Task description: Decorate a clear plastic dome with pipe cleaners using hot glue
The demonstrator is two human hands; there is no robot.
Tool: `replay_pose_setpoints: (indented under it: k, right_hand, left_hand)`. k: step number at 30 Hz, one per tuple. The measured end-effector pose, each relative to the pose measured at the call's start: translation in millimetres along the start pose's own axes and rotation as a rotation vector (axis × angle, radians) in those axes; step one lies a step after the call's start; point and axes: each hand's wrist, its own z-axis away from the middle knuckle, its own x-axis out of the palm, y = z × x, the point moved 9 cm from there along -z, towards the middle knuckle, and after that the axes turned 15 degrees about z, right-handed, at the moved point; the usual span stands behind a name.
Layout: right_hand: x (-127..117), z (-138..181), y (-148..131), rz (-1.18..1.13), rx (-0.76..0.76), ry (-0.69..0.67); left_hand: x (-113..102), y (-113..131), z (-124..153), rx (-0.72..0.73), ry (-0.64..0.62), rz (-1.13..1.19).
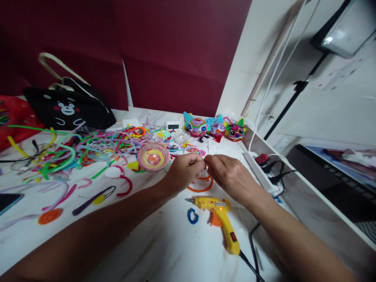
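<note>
My left hand (188,170) and my right hand (225,170) meet fingertip to fingertip over the table, both closed in a pinch. Whatever is between the fingers is too small to make out. Just below them an orange pipe cleaner loop (200,190) shows, partly hidden by my hands. Nearer to me lies a yellow hot glue gun (220,211), its nozzle pointing left. Beside the nozzle is a small curled blue pipe cleaner (192,216). A round pink and yellow coiled disc (153,156) sits left of my left hand.
Tangled pipe cleaners (96,147) cover the left side. Colourful animal-face ornaments (197,127) and a small digital clock (172,125) stand at the back. A power strip (261,172) with plugs lies right, near a cable. A black bag (69,107) is back left; a purple tassel (94,201) lies nearer.
</note>
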Motion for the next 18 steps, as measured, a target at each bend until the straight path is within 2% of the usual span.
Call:
replay_pose_setpoints:
  k: [9, 18]
  right_hand:
    - [-16, -1, 3, -0.064, 0.054, -0.005]
    - [-41, 3, 16, -0.369, 0.181, 0.064]
  left_hand:
    - [5, 14, 10, 0.133, -0.009, 0.022]
    - [15, 31, 29, 0.176, -0.029, 0.053]
